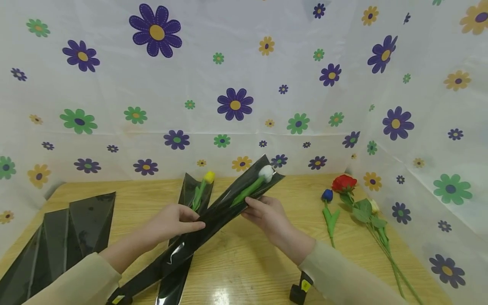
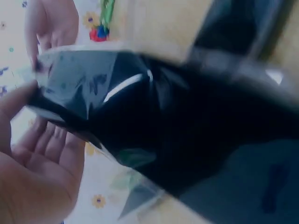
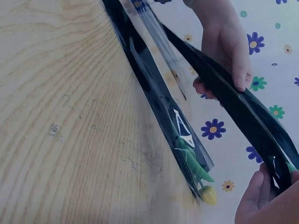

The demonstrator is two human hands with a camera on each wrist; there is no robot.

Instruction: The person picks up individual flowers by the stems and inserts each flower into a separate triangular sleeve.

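Observation:
My left hand (image 1: 173,224) grips a long black flower sleeve (image 1: 213,220) around its middle, thumb on the near face. Higher up, my right hand (image 1: 268,218) pinches the sleeve's right edge near its wide mouth. Inside the sleeve is an artificial white tulip (image 1: 265,173), its bloom at the mouth and its green leaves showing through the clear front. The held sleeve slants up to the right. Beneath it, another black sleeve (image 1: 177,275) lies on the table with a yellow tulip (image 3: 208,195) in it. The left wrist view is blurred.
Several flat black sleeves (image 1: 89,224) lie overlapped at the table's left. On the right lie a blue tulip (image 1: 327,195), a red rose (image 1: 344,183) and a pale flower (image 1: 374,206). A flower-printed curtain (image 1: 198,72) stands behind the wooden table (image 1: 244,271).

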